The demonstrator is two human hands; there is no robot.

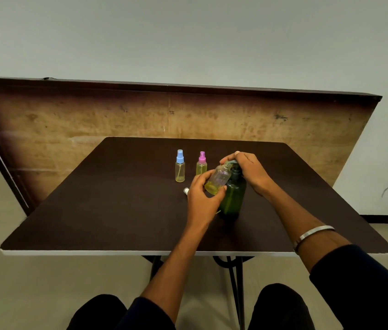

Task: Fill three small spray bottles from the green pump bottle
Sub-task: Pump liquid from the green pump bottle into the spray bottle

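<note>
The green pump bottle [233, 198] stands upright on the dark table [116, 210]. My right hand [247, 170] rests on top of its pump head, fingers curled over the nozzle. My left hand [202, 194] holds an uncapped clear spray bottle [219, 178] tilted, its mouth up against the pump nozzle; a little yellow liquid lies at its bottom. Behind them stand two capped spray bottles with yellow liquid: one with a blue cap [179, 166], one with a pink cap [201, 163].
A small white cap [185, 191] lies on the table just left of my left hand. A wooden board [92, 120] leans upright behind the table. The table's white front edge [92, 252] runs above my knees.
</note>
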